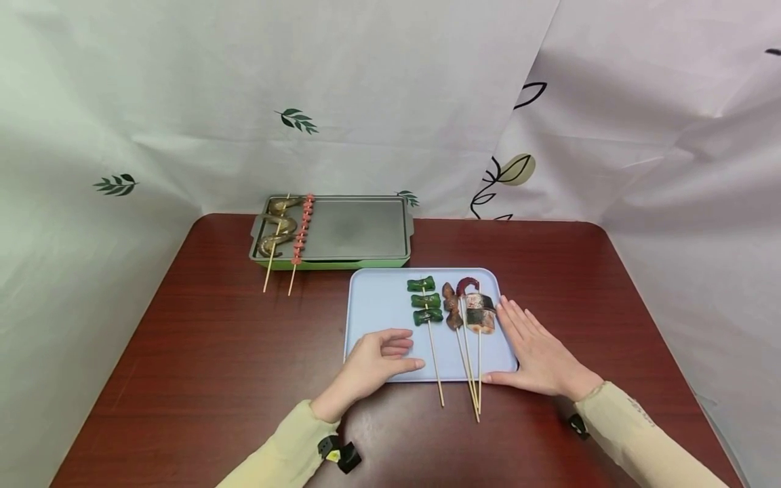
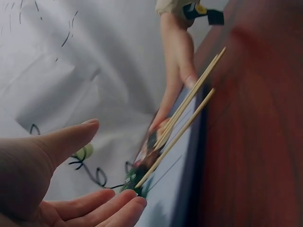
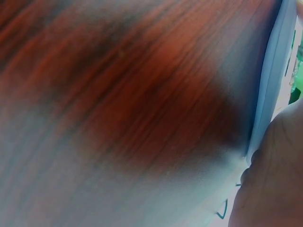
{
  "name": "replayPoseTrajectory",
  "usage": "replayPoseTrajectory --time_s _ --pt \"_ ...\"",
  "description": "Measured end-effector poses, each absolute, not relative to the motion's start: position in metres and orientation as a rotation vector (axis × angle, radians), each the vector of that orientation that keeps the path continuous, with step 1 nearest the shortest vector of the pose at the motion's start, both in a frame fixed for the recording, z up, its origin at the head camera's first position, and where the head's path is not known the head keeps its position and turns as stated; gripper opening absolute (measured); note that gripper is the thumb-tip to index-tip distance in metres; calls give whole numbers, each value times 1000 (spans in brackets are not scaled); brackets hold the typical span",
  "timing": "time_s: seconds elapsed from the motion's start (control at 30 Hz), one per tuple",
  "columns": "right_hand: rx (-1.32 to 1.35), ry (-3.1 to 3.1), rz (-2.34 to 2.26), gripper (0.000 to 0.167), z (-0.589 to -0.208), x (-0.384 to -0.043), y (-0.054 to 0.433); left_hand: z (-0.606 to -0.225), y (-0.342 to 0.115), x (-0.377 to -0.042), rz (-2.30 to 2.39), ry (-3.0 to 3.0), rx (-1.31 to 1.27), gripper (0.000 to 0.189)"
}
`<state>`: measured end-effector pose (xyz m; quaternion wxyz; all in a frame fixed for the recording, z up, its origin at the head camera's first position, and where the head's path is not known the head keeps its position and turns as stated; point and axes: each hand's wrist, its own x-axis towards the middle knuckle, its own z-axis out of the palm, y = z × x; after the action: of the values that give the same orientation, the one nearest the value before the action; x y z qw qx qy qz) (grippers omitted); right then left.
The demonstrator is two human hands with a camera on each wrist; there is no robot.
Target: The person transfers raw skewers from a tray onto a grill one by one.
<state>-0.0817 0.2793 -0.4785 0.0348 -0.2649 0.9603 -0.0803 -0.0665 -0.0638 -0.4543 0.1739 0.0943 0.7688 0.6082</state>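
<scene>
Brown surface [image 1: 201,352]: blue tray [image 1: 378,298] w/ skewers [image 1: 426,301]; L hand [image 1: 373,362] loosely spread, near-left corner; R hand [image 1: 539,354] spread, touching right rim.

The person is wearing long, pale yellow sleeves, the left sleeve [image 1: 277,451] and the right sleeve [image 1: 647,434] both reaching the wrists. A small greyish marking [image 1: 641,411], too small to read, is running along the right one near its end. A blocky black left wrist device [image 1: 329,447] is showing a yellow patch [image 1: 333,456]. A black right wrist device [image 1: 577,425] is displaying a round yellow spot [image 2: 201,9] in the left wrist view, with a squarish dark block jutting beside it.
</scene>
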Motion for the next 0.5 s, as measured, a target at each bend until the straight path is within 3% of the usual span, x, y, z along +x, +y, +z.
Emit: replayPoseTrajectory --time_s 0.5 --pt "-779 2940 -241 127 -480 -81 280 -469 -35 -68 1746 1981 144 60"
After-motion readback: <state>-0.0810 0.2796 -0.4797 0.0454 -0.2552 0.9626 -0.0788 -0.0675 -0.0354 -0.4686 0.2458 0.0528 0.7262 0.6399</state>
